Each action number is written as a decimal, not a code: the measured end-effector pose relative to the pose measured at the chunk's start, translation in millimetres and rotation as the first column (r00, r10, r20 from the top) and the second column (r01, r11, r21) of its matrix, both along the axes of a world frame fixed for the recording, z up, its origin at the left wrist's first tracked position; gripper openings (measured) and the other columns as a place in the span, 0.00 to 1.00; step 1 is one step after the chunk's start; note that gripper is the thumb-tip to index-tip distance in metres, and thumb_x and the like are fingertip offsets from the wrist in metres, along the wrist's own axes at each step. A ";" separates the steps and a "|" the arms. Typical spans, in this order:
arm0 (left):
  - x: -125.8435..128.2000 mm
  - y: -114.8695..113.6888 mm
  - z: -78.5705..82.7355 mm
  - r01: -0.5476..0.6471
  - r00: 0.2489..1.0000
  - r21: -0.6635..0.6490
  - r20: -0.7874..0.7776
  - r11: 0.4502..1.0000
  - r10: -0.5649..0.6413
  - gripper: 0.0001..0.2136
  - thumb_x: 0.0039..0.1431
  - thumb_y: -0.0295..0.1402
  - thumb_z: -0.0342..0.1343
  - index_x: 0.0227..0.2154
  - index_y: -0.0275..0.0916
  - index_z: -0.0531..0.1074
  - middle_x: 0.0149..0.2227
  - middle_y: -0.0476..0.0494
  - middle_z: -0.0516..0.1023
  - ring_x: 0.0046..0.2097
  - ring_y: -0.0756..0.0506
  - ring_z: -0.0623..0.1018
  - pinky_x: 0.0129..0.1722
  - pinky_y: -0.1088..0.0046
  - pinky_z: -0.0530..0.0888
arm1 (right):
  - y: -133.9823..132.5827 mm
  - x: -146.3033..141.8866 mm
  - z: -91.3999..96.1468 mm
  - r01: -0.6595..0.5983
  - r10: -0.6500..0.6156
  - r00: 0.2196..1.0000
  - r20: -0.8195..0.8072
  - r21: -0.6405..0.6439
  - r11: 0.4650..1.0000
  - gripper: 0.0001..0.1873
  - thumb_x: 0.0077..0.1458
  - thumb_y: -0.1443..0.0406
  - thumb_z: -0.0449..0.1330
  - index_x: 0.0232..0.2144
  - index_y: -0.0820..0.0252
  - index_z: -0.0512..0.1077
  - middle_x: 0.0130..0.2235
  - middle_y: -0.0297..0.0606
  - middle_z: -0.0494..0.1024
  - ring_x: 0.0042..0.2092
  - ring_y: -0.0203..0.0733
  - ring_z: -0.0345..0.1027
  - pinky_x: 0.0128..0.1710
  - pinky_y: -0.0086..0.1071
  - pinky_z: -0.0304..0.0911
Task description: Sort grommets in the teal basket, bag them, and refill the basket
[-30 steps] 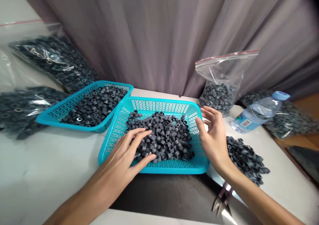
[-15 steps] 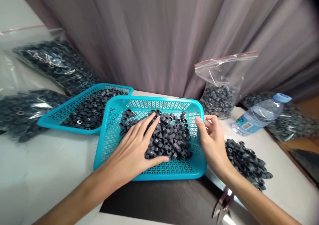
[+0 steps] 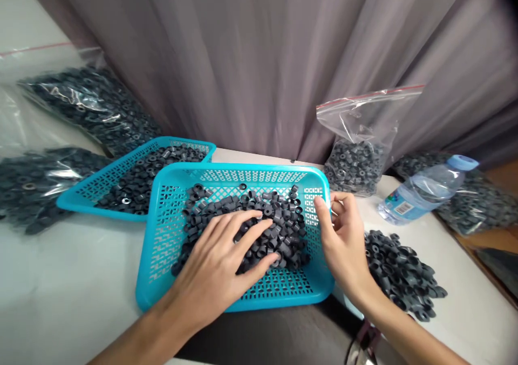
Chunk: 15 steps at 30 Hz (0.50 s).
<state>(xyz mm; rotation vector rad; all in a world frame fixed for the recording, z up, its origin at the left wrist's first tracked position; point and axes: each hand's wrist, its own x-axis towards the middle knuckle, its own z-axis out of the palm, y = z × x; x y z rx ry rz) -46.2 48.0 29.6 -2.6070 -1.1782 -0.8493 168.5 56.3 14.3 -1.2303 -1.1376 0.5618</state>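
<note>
At center, a blue basket (image 3: 293,302) holds many small dark gray rings (image 3: 283,214). The left hand (image 3: 220,257) lies over them, fingers loosely spread. The right hand (image 3: 343,241) grips the basket's right rim, thumb inside, other fingers outside. To the right, on the white tabletop (image 3: 73,284), are a loose gray pile (image 3: 404,279) and a water bottle (image 3: 429,190).
</note>
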 end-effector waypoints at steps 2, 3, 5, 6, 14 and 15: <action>-2.9 2.4 1.0 -0.022 0.999 0.016 0.045 1.000 0.022 0.15 0.67 0.35 0.58 0.55 0.44 0.71 0.54 0.41 0.76 0.54 0.39 0.75 0.57 0.55 0.72 | -1.4 -1.1 0.0 -0.002 0.002 1.000 0.018 0.007 1.000 0.13 0.66 0.53 0.60 0.37 0.53 0.63 0.31 0.29 0.70 0.32 0.37 0.63 0.32 0.33 0.56; -4.3 4.1 1.5 -0.039 0.997 0.022 0.064 0.999 0.037 0.14 0.67 0.34 0.58 0.55 0.43 0.71 0.53 0.40 0.75 0.54 0.39 0.75 0.57 0.55 0.71 | -2.0 -1.5 -0.2 -0.006 0.006 1.000 0.021 0.010 1.000 0.13 0.66 0.54 0.60 0.37 0.53 0.63 0.31 0.29 0.70 0.32 0.37 0.62 0.32 0.33 0.56; -7.1 7.4 2.7 -0.087 0.993 0.033 0.088 0.996 0.084 0.15 0.67 0.35 0.59 0.54 0.41 0.70 0.52 0.39 0.74 0.54 0.38 0.74 0.57 0.55 0.71 | -2.9 -1.9 -0.8 -0.008 0.008 1.000 0.025 0.016 1.000 0.12 0.66 0.54 0.60 0.38 0.53 0.63 0.31 0.29 0.70 0.32 0.37 0.63 0.31 0.33 0.56; -8.5 8.9 3.4 -0.118 0.989 0.040 0.094 0.992 0.113 0.15 0.67 0.36 0.59 0.54 0.40 0.70 0.52 0.38 0.74 0.54 0.38 0.73 0.57 0.54 0.72 | -3.2 -2.1 -1.0 -0.007 0.007 1.000 0.025 0.017 1.000 0.12 0.66 0.54 0.60 0.38 0.53 0.64 0.31 0.29 0.70 0.32 0.37 0.63 0.31 0.33 0.56; -18.6 18.2 1.4 -0.296 0.952 0.034 0.091 0.955 0.292 0.26 0.66 0.46 0.57 0.60 0.34 0.63 0.56 0.32 0.71 0.57 0.32 0.72 0.57 0.49 0.72 | -5.0 -3.1 -0.4 -0.002 0.002 0.999 0.037 0.008 1.000 0.12 0.65 0.54 0.60 0.38 0.53 0.65 0.31 0.29 0.70 0.33 0.38 0.64 0.32 0.34 0.59; -19.6 18.9 0.1 -0.317 0.946 0.028 0.078 0.948 0.314 0.28 0.66 0.47 0.57 0.61 0.34 0.62 0.56 0.31 0.70 0.57 0.32 0.71 0.57 0.48 0.72 | -5.4 -3.3 -0.2 0.000 0.000 0.999 0.039 0.006 1.000 0.12 0.65 0.54 0.60 0.38 0.53 0.65 0.31 0.30 0.70 0.32 0.38 0.64 0.32 0.34 0.58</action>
